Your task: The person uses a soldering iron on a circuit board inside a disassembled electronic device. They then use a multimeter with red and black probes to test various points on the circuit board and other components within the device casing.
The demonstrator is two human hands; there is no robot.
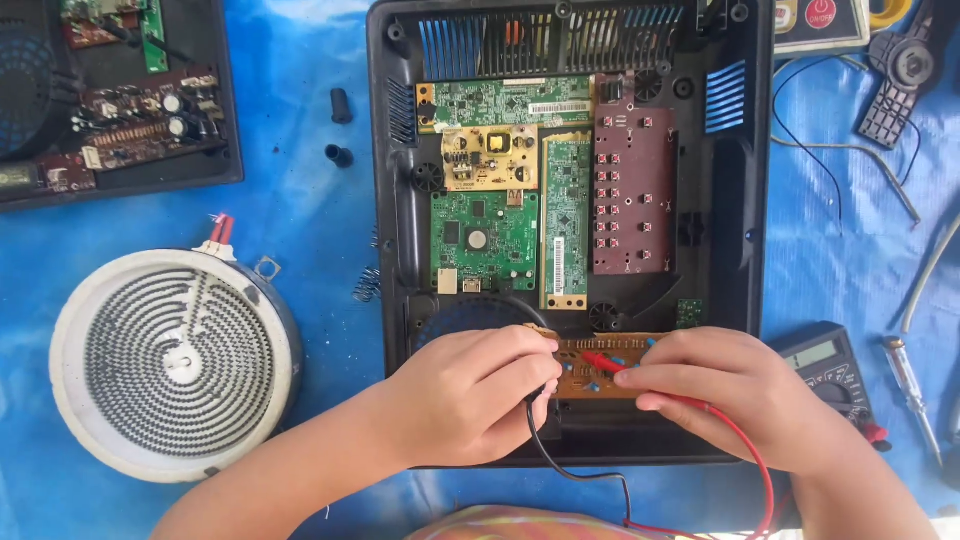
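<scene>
My left hand (470, 395) rests on the near end of a brown circuit board (592, 372) and grips a black test probe whose black lead (575, 470) trails toward me. My right hand (725, 385) pinches a red test probe (603, 361), its tip touching the brown board; its red lead (745, 445) runs past my wrist. The board lies in the near part of an open black appliance shell (755, 250), which also holds several green boards, a yellow board (490, 157) and a dark red button board (633, 200).
A round white heating coil (170, 362) lies at the left on the blue sheet. A black multimeter (830, 370) sits right of my right hand, a screwdriver (910, 390) beyond it. Another opened unit with boards (120, 110) is at top left. Two small black caps (340, 130) and a spring (366, 285) lie between.
</scene>
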